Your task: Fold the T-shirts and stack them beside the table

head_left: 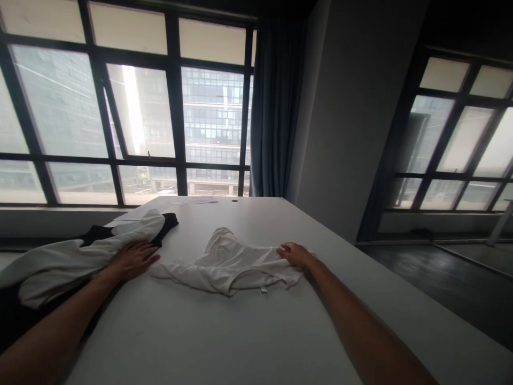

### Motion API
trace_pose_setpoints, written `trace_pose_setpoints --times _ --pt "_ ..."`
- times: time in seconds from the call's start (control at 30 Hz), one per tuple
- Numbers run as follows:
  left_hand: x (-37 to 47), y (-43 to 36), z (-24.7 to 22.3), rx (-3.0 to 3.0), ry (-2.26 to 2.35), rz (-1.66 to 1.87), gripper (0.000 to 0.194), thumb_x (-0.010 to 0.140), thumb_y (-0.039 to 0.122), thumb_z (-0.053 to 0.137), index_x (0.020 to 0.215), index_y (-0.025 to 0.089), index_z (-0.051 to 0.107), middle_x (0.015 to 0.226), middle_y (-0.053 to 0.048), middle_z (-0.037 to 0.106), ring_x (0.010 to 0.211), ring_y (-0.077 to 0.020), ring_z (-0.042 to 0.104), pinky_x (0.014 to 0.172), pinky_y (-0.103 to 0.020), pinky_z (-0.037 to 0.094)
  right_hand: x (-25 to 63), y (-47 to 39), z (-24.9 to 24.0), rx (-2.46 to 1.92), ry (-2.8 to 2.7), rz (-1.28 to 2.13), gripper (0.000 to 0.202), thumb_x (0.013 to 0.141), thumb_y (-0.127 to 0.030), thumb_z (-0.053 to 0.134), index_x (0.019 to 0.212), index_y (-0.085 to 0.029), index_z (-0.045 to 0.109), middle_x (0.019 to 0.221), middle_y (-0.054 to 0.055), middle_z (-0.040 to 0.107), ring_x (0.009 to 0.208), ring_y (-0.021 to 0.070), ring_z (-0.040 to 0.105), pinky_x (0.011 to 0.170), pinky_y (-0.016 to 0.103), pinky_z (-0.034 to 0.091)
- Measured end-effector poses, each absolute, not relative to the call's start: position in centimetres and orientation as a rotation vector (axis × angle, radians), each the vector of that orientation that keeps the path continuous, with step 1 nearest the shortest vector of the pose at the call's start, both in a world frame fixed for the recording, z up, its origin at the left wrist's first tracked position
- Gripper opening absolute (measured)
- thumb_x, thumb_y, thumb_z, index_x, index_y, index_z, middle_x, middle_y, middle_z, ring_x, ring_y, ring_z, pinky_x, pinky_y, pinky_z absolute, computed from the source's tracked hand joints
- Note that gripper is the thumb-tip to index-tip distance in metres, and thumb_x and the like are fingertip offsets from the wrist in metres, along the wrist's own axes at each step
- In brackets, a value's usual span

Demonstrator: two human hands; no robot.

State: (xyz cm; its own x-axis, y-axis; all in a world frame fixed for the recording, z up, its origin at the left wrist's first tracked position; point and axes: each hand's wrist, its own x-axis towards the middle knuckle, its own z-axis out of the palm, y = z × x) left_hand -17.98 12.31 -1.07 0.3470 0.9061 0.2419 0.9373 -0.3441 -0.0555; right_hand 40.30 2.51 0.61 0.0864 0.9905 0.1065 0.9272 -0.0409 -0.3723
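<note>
A crumpled white garment (244,264) lies on the white table (224,331), its neckline and a small tag toward me. My right hand (294,253) is at the garment's right side, fingers curled together on the cloth. My left hand (134,259) rests on a pile at the left, its fingers spread over a white cloth (76,256). Black cloth (167,223) shows beneath and behind that white cloth. The left fingertips are near the left end of the crumpled garment but apart from it.
Papers (192,201) lie at the table's far edge, near a dark round hole (234,201). Large windows and a blue curtain (274,107) stand beyond. The table's right edge runs diagonally above a dark floor (433,283).
</note>
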Motion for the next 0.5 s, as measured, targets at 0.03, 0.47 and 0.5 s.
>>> trace_pose_setpoints --times 0.03,0.47,0.5 --pt "-17.6 12.4 -1.1 -2.395 -1.710 -0.252 0.067 0.088 0.063 0.035 0.132 0.021 0.063 0.142 -0.011 0.058 0.141 -0.0323 0.040 0.118 -0.052 0.019 40.2 2.4 0.5 -2.011 -1.926 0.234 0.054 0.092 -0.051 0.053 0.132 -0.016 0.062 0.136 0.014 0.062 0.122 0.0237 0.059 0.101 0.029 0.042" --pt "-2.9 4.1 1.2 -2.871 -1.182 -0.392 0.052 0.087 0.024 0.043 0.137 0.029 0.058 0.120 -0.010 0.071 0.108 -0.0277 0.066 0.091 -0.039 0.052 38.3 0.7 5.4 -2.240 -1.907 0.223 0.036 0.079 -0.051 0.070 0.091 -0.017 0.075 0.090 0.012 0.075 0.086 0.0243 0.070 0.076 0.031 0.050" --pt "-2.6 3.4 1.7 -2.820 -1.220 -0.311 0.052 0.083 0.021 0.045 0.131 0.029 0.063 0.112 -0.010 0.072 0.101 -0.0284 0.068 0.086 -0.040 0.053 38.0 0.6 5.6 -2.213 -1.911 0.392 0.037 0.076 -0.053 0.072 0.086 -0.017 0.074 0.080 0.010 0.074 0.076 0.0224 0.069 0.070 0.030 0.051"
